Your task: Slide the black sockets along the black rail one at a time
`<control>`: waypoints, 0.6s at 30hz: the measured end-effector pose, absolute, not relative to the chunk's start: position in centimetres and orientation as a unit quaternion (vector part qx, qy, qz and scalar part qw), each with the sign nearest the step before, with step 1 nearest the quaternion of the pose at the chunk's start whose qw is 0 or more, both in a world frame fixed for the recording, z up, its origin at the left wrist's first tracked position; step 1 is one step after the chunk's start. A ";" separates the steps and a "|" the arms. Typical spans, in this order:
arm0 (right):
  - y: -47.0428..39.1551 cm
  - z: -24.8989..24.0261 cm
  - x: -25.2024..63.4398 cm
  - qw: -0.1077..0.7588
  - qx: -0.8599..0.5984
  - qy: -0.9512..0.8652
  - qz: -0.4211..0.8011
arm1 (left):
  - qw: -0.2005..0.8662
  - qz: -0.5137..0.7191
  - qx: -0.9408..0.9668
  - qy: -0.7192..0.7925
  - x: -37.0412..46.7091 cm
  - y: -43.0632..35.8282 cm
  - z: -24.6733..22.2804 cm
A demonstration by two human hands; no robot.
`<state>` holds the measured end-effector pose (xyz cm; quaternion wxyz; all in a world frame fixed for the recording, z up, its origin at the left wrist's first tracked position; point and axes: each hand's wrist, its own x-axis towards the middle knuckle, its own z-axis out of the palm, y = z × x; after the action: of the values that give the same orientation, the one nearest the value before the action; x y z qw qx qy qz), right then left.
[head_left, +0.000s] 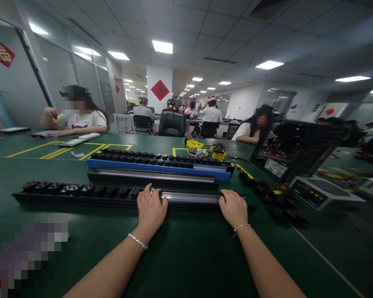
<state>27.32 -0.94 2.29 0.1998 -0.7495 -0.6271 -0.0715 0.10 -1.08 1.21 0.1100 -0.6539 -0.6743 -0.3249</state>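
Observation:
A long black rail [81, 200] lies across the green table in front of me. Several small black socket-like parts [99, 190] are lined up along its left stretch, a few with silvery faces. On the right stretch a shiny, smooth strip [192, 198] shows. My left hand [151, 209] is closed over the rail where the row of parts meets the strip, its fingers curled over the far side. My right hand [235, 208] grips the rail near its right end, fingertips over the top. What lies under the fingers is hidden.
Behind lie another black rail [155, 177] and a blue rail [127, 166] with several parts. To the right are loose black parts [276, 198], a power supply unit [326, 193] and an open computer case [298, 145]. Yellow trays [194, 144] and a metal dish [197, 152] stand farther back. Co-workers sit opposite.

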 end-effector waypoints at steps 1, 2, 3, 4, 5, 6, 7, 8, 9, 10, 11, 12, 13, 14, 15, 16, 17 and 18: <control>-0.9 2.3 27.3 0.200 -0.750 -0.627 -0.071 | 0.110 -0.325 -0.654 -0.674 0.1 -1.1 1.3; -0.9 2.3 27.3 0.200 -0.750 -0.626 -0.072 | 0.110 -0.325 -0.655 -0.673 0.1 -1.1 1.3; -0.9 2.3 27.3 0.199 -0.751 -0.626 -0.073 | 0.112 -0.325 -0.656 -0.671 0.1 -1.1 1.3; -0.9 2.3 27.3 0.199 -0.751 -0.626 -0.074 | 0.115 -0.327 -0.658 -0.669 0.1 -1.0 1.2; -0.9 2.3 27.3 0.199 -0.750 -0.626 -0.076 | 0.120 -0.327 -0.658 -0.667 0.0 -1.0 1.1; -0.9 2.2 27.3 0.198 -0.749 -0.627 -0.078 | 0.125 -0.328 -0.658 -0.666 0.0 -0.9 1.1; -0.9 2.2 27.3 0.198 -0.748 -0.628 -0.080 | 0.130 -0.328 -0.658 -0.665 0.0 -0.9 1.0; -0.8 2.2 27.4 0.197 -0.748 -0.628 -0.081 | 0.135 -0.328 -0.658 -0.664 0.0 -0.8 0.9; -0.8 2.2 27.4 0.196 -0.748 -0.629 -0.081 | 0.139 -0.328 -0.657 -0.664 0.0 -0.7 0.8; -0.8 2.2 27.4 0.195 -0.748 -0.629 -0.081 | 0.142 -0.328 -0.658 -0.663 0.0 -0.7 0.8; -0.8 2.2 27.4 0.194 -0.749 -0.628 -0.080 | 0.145 -0.328 -0.660 -0.660 0.0 -0.7 0.7; -0.8 2.2 27.4 0.193 -0.750 -0.628 -0.079 | 0.147 -0.327 -0.663 -0.657 -0.1 -0.7 0.7; -0.8 2.2 27.5 0.191 -0.750 -0.629 -0.078 | 0.149 -0.326 -0.667 -0.653 -0.1 -0.6 0.6; -0.8 2.2 27.5 0.189 -0.750 -0.629 -0.077 | 0.150 -0.325 -0.671 -0.650 -0.1 -0.6 0.6; -0.8 2.2 27.4 0.188 -0.750 -0.629 -0.076 | 0.151 -0.324 -0.674 -0.646 -0.1 -0.6 0.5; -0.8 2.2 27.4 0.187 -0.750 -0.629 -0.075 | 0.150 -0.324 -0.677 -0.644 -0.1 -0.6 0.4; -0.8 2.2 27.4 0.187 -0.751 -0.629 -0.073 | 0.149 -0.324 -0.678 -0.643 -0.1 -0.5 0.4; -0.8 2.2 27.4 0.187 -0.752 -0.628 -0.072 | 0.148 -0.324 -0.678 -0.643 -0.1 -0.5 0.4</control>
<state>27.40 -0.83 2.25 0.1874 -0.7522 -0.6276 -0.0719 -0.14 -0.53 0.36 0.1484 -0.6780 -0.6429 -0.3239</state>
